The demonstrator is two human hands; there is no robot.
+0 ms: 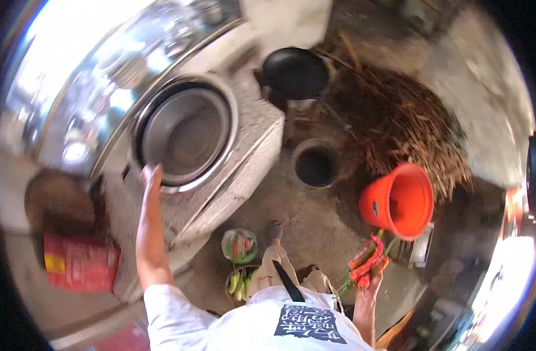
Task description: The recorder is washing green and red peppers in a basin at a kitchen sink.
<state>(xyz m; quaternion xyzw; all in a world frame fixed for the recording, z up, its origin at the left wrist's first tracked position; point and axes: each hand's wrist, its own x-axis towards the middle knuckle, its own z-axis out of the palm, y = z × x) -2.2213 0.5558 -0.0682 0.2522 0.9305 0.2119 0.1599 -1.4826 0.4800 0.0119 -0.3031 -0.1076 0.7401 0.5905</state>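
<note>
My left hand [152, 173] touches the near rim of a wide metal pan [186, 134] set in a pale counter; the pan looks empty. Whether the fingers grip that rim, I cannot tell. Held up at the right, my right hand [373, 278] is closed on a bunch of red and green chili peppers [367, 264]. Just beyond the peppers is an orange-red plastic bucket [380, 202], tilted, its mouth facing right. On the floor between my arms are a round greenish container [239, 245] with red things in it and a basket of green vegetables [240, 284].
The angular counter [254, 153] fills the left. Beyond it stand a black wok [295, 73] and a dark round pot [316, 164]. Dry straw and sticks [430, 145] lie at the upper right. A glass-like shelf with bowls [127, 72] is upper left, a red box [81, 263] lower left.
</note>
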